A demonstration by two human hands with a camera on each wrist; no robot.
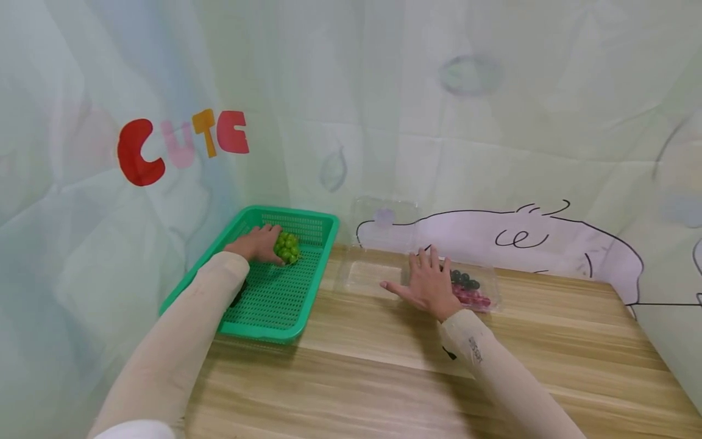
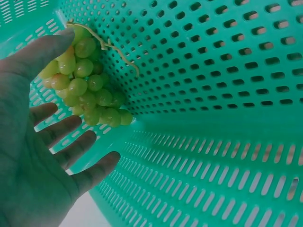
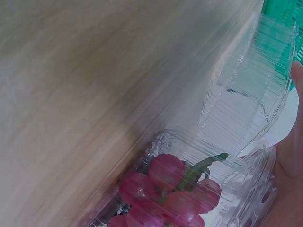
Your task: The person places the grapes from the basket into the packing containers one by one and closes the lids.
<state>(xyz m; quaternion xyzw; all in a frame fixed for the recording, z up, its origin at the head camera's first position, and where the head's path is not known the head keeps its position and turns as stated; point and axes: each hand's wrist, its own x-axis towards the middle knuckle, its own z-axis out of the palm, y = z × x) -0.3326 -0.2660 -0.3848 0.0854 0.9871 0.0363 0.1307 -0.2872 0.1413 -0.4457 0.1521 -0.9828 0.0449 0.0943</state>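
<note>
A bunch of green grapes (image 1: 287, 247) lies in the far part of the green plastic basket (image 1: 319, 286). My left hand (image 1: 256, 244) is reaching into the basket beside it. In the left wrist view the thumb overlaps the top of the bunch near its stem, while the other fingers (image 2: 97, 172) spread apart below. My right hand (image 1: 430, 285), fingers spread, is over clear plastic packaging. Beside it, a clear plastic box (image 1: 496, 286) contains dark grapes (image 1: 464, 280) and red grapes (image 3: 165, 171). An opened clear plastic box (image 1: 375, 275) stands left of this hand, its lid raised.
Something dark (image 1: 239, 295) lies in the basket, mostly hidden by my left sleeve. The wooden table (image 1: 340, 378) meets a printed curtain (image 1: 384, 79) at the back and left. A small dark mark (image 1: 449, 353) shows near my right sleeve.
</note>
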